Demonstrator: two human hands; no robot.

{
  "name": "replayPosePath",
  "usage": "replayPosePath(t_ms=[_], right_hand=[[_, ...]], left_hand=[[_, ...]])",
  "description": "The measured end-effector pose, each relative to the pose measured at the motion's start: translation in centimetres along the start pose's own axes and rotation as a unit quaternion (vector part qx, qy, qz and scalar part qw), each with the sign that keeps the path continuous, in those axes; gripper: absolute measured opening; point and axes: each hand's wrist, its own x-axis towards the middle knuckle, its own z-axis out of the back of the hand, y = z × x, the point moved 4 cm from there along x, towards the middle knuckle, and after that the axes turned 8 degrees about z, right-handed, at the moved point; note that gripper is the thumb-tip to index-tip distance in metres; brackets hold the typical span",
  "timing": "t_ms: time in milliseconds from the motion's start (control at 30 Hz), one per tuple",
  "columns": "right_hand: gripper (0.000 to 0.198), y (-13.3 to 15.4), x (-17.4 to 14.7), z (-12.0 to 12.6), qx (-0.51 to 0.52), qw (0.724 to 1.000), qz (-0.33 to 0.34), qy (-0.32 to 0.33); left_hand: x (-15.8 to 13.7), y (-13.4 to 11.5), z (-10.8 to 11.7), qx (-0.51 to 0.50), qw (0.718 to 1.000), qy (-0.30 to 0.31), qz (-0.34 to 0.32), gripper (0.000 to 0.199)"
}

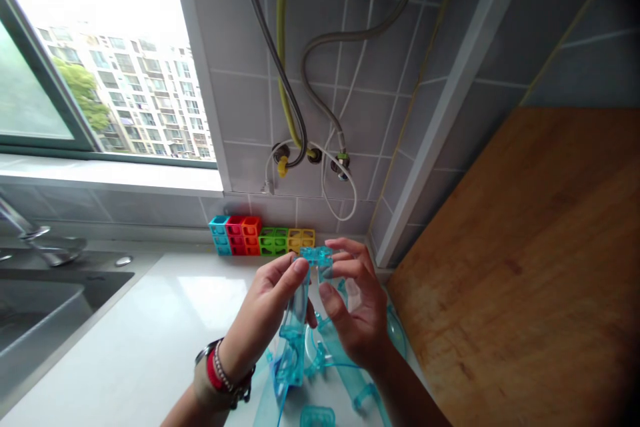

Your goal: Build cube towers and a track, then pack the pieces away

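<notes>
Both hands meet over the white countertop around a clear blue plastic track-like piece (299, 303). My left hand (273, 297) is closed on it, thumb along its upper part; the piece slants down toward the counter. My right hand (355, 300) has its fingers curled around a short blue plastic connector (324, 257) at the top end, where the two parts touch. Whether they are joined I cannot tell. Below the hands lie more clear blue pieces, among them a long flat strip (347, 370), a round part (396, 330) and a small square part (317, 416).
Against the tiled wall stands a row of cube-frame blocks: blue (220, 235), red (235, 235), orange (251, 235), green (273, 241) and yellow (301, 239). A sink (107, 280) is at left, a wooden board (530, 267) at right. Hoses (313, 60) hang above.
</notes>
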Motion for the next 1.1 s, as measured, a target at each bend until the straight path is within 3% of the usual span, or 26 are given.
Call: replayPosePath(t_ms=[167, 267, 433, 600, 833, 1000, 1100], right_hand=[[0.017, 0.0, 0.1, -0.2, -0.003, 1.000, 0.000, 0.008], [0.015, -0.7, 0.0, -0.1, 0.012, 1.000, -0.021, -0.009], [0.017, -1.7, -0.2, 0.0, 0.031, 0.998, -0.052, -0.012], [0.019, -1.5, 0.0, 0.2, 0.032, 0.998, -0.048, -0.002], [0.022, -1.0, 0.6, 0.7, 0.003, 1.000, 0.000, 0.010], [0.027, -0.1, 0.9, 1.0, -0.083, 0.993, 0.087, 0.019], [0.026, -0.1, 0.9, 0.9, -0.087, 0.992, 0.088, 0.015]], left_hand=[[-0.2, -0.1, 0.2, -0.009, 0.999, 0.002, -0.033, 0.043], [-0.3, -0.3, 0.8, 0.013, 0.997, -0.024, -0.069, 0.036], [-0.3, -1.0, 1.7, 0.077, 0.988, -0.078, -0.104, 0.043], [-0.4, -1.5, 1.7, 0.073, 0.987, -0.049, -0.134, 0.042], [-0.5, -1.4, 1.8, 0.106, 0.983, -0.014, -0.151, 0.052], [-0.9, -1.7, 1.8, 0.159, 0.969, -0.025, -0.185, 0.051], [-1.2, -1.7, 1.7, 0.145, 0.970, -0.030, -0.193, 0.051]])
